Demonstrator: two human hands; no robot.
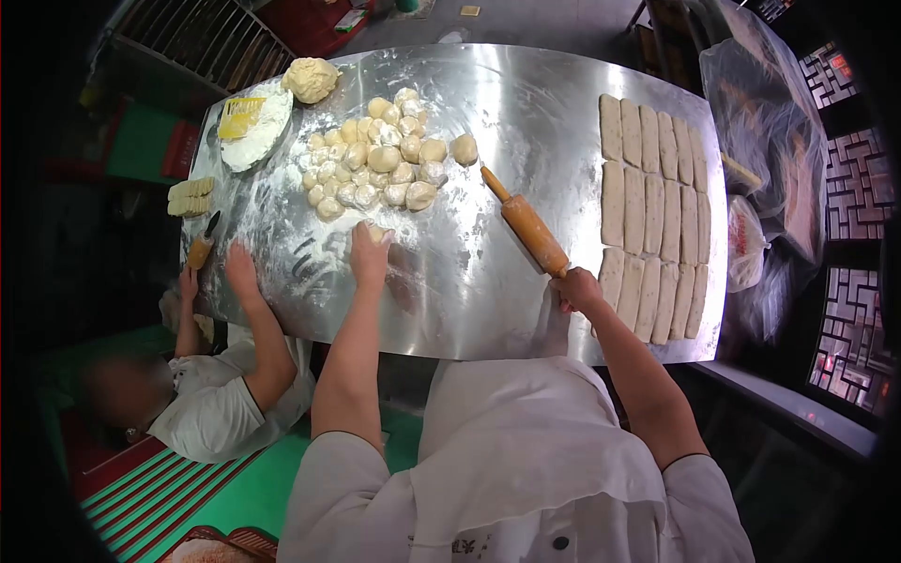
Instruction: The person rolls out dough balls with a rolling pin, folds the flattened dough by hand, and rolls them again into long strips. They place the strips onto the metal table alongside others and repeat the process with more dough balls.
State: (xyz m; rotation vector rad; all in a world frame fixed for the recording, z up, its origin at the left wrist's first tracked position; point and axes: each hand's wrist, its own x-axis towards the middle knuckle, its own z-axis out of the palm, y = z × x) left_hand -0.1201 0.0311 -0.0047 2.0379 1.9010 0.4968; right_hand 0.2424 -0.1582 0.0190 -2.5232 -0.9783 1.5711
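Note:
My right hand (pixel 579 289) is closed round the near handle of a wooden rolling pin (pixel 535 235), which lies slanted on the metal table (pixel 441 319). Near the table's middle, my left hand (pixel 372 246) has its fingers closed on a small piece of dough (pixel 376 233), partly covered by them. Beyond that hand spreads a group of floured dough balls (pixel 384 159). One dough ball (pixel 464 149) sits apart, close to the rolling pin's far handle.
Long dough strips (pixel 635 207) lie in rows at the right. A floury tray (pixel 255 129) and a large dough lump (pixel 311 80) are at the back left. A co-worker (pixel 235 385) at the left holds a small rolling pin (pixel 200 251) near cut dough pieces (pixel 190 197).

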